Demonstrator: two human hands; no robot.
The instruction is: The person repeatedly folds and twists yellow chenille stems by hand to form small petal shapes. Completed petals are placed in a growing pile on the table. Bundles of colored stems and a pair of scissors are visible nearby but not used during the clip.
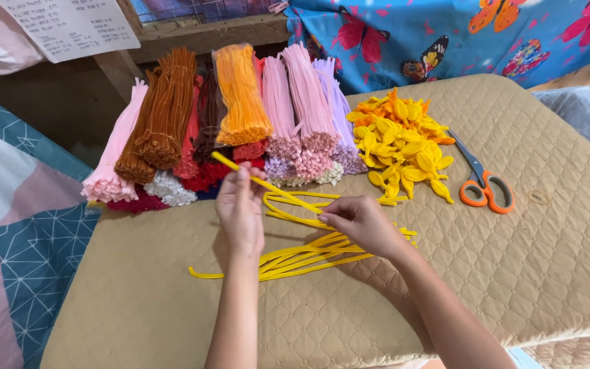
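Note:
Both my hands hold one yellow pipe cleaner point(276, 189) stretched at a slant above the tan quilted pad point(513, 273). My left hand point(240, 212) pinches it near its upper left end. My right hand point(360, 224) pinches it at the lower right end. Under my hands lies a loose bunch of yellow pipe cleaners point(302, 256), some bent into loops. A heap of yellow and orange petal shapes point(401, 147) lies just beyond my right hand.
Bundles of pipe cleaners point(233, 116) in pink, brown, orange, red, white and lilac lie at the back of the pad. Orange-handled scissors point(483, 181) rest right of the petals. A butterfly-print blue cloth point(459, 37) hangs behind; a patterned blanket point(15, 225) lies left.

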